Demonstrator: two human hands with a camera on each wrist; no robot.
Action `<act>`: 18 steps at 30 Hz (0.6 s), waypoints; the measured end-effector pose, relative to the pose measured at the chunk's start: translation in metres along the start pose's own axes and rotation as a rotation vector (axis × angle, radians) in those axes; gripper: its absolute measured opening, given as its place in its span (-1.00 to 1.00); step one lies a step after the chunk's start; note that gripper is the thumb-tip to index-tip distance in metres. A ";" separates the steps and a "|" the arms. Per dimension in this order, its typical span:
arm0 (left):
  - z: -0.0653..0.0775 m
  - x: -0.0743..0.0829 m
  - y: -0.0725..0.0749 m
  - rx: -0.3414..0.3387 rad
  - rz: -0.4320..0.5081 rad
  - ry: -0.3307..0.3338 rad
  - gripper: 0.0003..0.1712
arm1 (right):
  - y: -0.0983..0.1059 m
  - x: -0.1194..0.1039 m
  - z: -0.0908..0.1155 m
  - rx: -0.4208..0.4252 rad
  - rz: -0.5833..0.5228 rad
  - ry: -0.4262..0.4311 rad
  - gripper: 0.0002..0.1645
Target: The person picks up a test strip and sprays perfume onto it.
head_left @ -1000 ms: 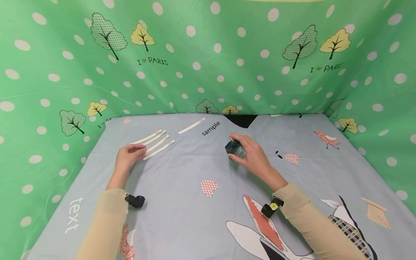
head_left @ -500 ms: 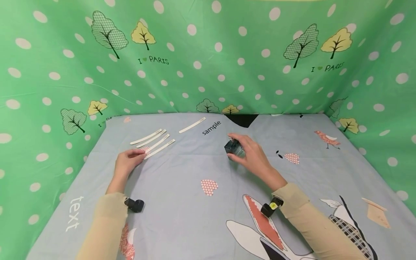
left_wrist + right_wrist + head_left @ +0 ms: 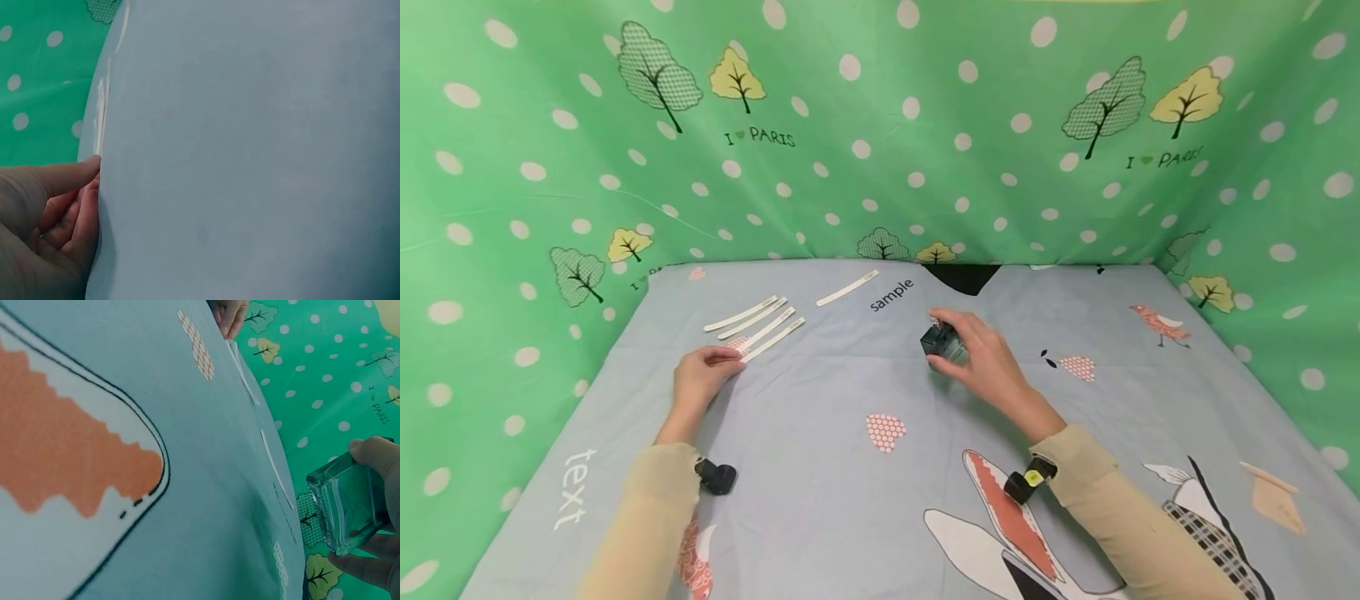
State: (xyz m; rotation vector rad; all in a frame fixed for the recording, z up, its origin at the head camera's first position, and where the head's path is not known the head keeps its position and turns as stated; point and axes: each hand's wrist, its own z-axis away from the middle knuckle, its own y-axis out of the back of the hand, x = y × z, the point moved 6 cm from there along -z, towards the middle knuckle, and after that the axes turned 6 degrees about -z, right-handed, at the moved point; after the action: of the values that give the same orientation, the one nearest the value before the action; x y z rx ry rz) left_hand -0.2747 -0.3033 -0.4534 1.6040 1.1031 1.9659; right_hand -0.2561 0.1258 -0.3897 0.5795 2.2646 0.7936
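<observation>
Several narrow white paper strips [image 3: 741, 315] lie side by side on the left of the cloth, with small dark print at their far ends. My left hand [image 3: 702, 379] pinches the near end of the closest paper strip [image 3: 775, 337] between thumb and fingers. In the left wrist view, thumb [image 3: 75, 176] and fingertips meet at the strip's end. My right hand [image 3: 988, 358] grips a square, dark-tinted glass perfume bottle [image 3: 940, 342] by its sides, tilted and just over the cloth. The right wrist view shows the clear thick glass of the bottle [image 3: 347, 503] between thumb and fingers.
A single paper strip [image 3: 847, 288] lies apart, farther back, beside the printed word "sample". The grey-blue printed cloth [image 3: 820, 467] covers the table. Green dotted curtains [image 3: 880, 125] hang behind and at both sides.
My left hand has come off the middle strips toward me and a little right, onto the near end of the closest strip. My right hand with the perfume bottle stays almost still.
</observation>
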 end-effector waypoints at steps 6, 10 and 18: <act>0.001 0.003 -0.001 0.026 -0.041 0.002 -0.74 | 0.003 0.000 0.001 0.011 -0.009 0.010 -0.15; 0.002 0.005 -0.001 0.028 -0.059 0.018 -0.76 | 0.005 0.001 0.002 0.014 -0.005 0.013 -0.15; 0.004 0.011 -0.002 0.043 -0.104 -0.011 -0.82 | 0.005 0.004 0.005 0.011 -0.006 0.013 -0.16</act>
State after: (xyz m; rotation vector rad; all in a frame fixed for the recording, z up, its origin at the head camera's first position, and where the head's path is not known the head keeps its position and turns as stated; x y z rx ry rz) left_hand -0.2748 -0.2930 -0.4480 1.5448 1.2077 1.8766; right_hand -0.2546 0.1334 -0.3907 0.5733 2.2823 0.7847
